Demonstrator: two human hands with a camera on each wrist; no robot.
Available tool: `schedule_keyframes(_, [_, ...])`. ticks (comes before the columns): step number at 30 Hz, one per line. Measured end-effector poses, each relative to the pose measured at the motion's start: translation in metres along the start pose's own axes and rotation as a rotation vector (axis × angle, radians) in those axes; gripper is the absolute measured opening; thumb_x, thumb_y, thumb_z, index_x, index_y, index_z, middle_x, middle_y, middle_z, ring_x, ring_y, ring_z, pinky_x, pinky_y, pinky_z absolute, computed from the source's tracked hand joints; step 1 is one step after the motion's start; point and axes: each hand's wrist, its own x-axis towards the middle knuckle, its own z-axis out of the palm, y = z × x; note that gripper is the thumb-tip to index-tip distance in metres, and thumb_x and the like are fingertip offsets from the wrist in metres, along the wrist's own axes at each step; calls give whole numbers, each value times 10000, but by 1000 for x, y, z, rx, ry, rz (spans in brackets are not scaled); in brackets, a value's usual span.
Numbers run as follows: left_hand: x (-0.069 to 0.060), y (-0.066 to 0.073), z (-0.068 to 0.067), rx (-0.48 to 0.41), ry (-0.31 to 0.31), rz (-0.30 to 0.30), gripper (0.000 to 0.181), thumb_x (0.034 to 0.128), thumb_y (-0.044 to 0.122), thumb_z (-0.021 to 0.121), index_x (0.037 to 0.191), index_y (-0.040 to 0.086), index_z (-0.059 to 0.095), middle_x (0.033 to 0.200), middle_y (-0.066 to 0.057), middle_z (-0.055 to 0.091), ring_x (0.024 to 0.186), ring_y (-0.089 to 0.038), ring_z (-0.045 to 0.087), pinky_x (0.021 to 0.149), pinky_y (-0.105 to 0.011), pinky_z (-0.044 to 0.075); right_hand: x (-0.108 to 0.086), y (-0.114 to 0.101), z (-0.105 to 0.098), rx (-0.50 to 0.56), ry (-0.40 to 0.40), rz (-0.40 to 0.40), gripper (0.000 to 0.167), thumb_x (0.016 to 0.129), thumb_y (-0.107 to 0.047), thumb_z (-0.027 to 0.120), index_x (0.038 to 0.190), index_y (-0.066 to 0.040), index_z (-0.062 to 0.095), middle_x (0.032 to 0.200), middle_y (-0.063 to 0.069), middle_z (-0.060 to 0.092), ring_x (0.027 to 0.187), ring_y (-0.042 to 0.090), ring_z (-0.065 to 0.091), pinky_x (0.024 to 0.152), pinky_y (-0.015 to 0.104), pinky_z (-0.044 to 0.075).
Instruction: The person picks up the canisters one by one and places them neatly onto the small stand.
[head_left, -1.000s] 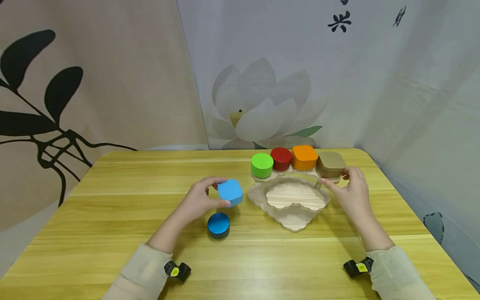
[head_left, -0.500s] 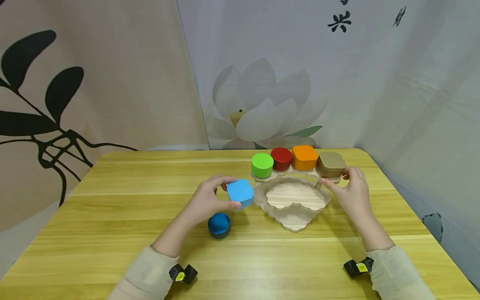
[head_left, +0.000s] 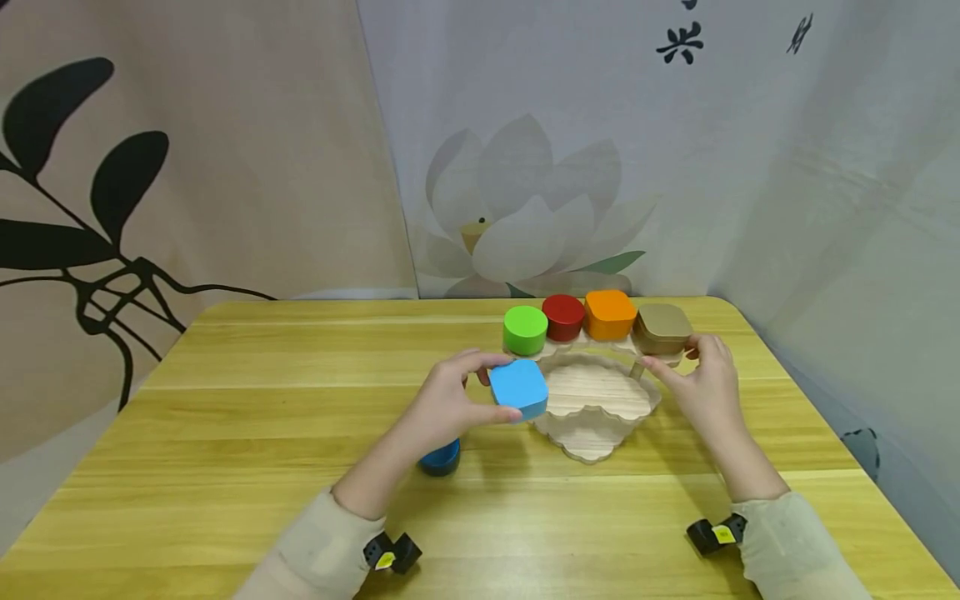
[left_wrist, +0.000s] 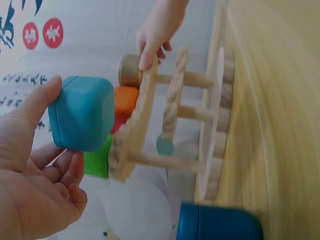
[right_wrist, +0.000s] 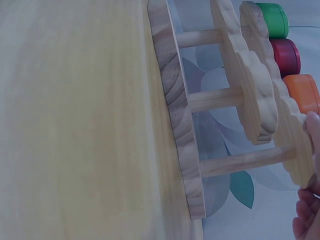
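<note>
My left hand [head_left: 446, 404] pinches a light blue rounded-square tin [head_left: 519, 389] between thumb and fingers. It is held in the air before the left part of a tiered wooden stand [head_left: 600, 392] with scalloped edges. Its left wrist view shows the lid seam of the tin [left_wrist: 85, 114]. At the stand's right end, my right hand [head_left: 705, 383] grips the edge of the top shelf, beside a tan tin [head_left: 663, 329]. Along that shelf also stand a green tin [head_left: 525, 330], a dark red tin [head_left: 563, 317] and an orange tin [head_left: 610, 315].
A dark blue round tin [head_left: 441, 460] sits on the wooden table [head_left: 225, 417], partly hidden behind my left forearm. The stand's lower shelf [head_left: 600, 393] and base [head_left: 588, 437] bear no tins. A printed curtain [head_left: 300, 167] hangs behind the table.
My left hand has carried the light blue tin rightward, from above the table to in front of the stand. Its forearm now covers part of the dark blue tin. My right hand stays put.
</note>
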Motion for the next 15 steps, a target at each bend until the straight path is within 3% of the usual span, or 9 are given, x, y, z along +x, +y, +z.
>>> schedule_keyframes(4, [3,7,9,-32,-22,33,554,669,227,892,1171,143,672,981,55,602,892,-174,501,686,-328,415,0,-1,0,-1,-2,0,510,792,-278,804,1025,81,525,906,156,451,851,304,383,698,389,277])
schedule_keyframes(10, [9,17,24,-61,-47,46,561,684,234,884,1184,114,662,980,54,594,886,-171,496,572,-258,410,0,-2,0,0,-2,-3,495,797,-271,800,1011,77,520,904,159,447,856,327,389,698,392,274])
schedule_keyframes(15, [15,23,35,-64,-41,48,568,677,238,887,1187,129,664,973,79,603,889,-177,505,643,-269,438,-1,-1,-1,-2,-6,1,500,804,-279,793,1021,76,515,910,156,444,858,326,386,695,390,273])
